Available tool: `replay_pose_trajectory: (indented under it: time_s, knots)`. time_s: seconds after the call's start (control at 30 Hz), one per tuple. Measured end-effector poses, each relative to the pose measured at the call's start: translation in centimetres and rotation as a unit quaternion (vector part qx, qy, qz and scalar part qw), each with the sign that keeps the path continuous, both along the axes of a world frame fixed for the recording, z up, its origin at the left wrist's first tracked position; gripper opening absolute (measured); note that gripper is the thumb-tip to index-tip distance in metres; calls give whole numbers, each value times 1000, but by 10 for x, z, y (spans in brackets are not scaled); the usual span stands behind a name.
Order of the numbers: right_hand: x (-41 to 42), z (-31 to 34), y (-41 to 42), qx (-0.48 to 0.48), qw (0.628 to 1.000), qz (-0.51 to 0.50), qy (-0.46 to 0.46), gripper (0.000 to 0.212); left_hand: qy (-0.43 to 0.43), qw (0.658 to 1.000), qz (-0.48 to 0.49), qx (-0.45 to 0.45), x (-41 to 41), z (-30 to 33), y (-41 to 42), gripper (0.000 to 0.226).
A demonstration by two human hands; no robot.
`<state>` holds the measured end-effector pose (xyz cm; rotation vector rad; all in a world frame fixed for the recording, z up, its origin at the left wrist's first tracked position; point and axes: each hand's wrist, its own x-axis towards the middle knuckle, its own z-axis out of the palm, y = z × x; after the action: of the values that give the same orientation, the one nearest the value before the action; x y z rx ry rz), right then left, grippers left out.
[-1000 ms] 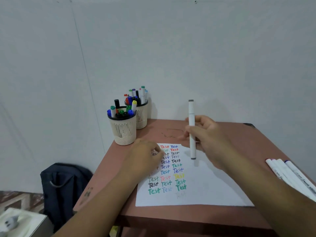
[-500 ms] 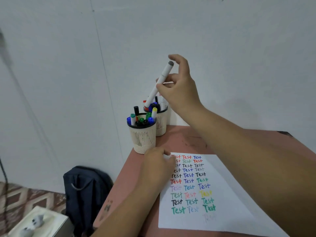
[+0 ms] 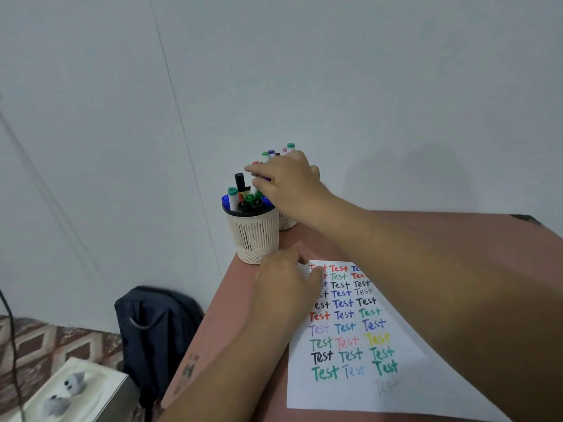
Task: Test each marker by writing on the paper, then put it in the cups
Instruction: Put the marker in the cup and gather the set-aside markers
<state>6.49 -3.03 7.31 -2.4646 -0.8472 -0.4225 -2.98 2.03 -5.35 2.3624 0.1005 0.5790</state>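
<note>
Right hand (image 3: 286, 181): arm stretched forward, palm down, fingers reaching leftward; whether it grips anything cannot be told.
Left hand (image 3: 286, 287): lying low, palm down, fingers loosely bent.

The only readable writing stands on the white sheet of paper (image 3: 359, 388) lying on the reddish table (image 3: 475, 236). It bears the handwritten word "Test" repeated in three columns and many rows, in red, green, blue, black, purple, pink, yellow and teal ink. The first-column words in the upper rows are partly covered by the left hand (image 3: 286, 284), so only "st" or "est" shows there. The top-right words are cut off by the right forearm, reading "Te" or "Tes". A very faint grey "Test" sits alone below the last row. A small dark mark on the left forearm cannot be read.
</note>
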Motion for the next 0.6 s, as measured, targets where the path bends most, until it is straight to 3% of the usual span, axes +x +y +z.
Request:
replay_pose_trajectory:
  time_s: [0.17,0.27,0.37,0.5,0.6]
  knots:
    - [-30,-3,-38,90,995,35,6,50,-23,999,-4,33,-3,5,-4,21]
    - [-60,-16,-81,93,993,50,45,54,-36,998,-40,45,-8,9,-5,23]
    - [-98,-31,-132,89,993,-1,79,53,-48,991,-79,94,-14,12,-10,23]
    - [-148,-58,-197,-13,989,-112,97,37,-38,984,-113,133,-33,20,-17,23]
    - [-176,-76,-230,-97,976,-168,98,39,15,974,-134,184,-46,27,-24,34]
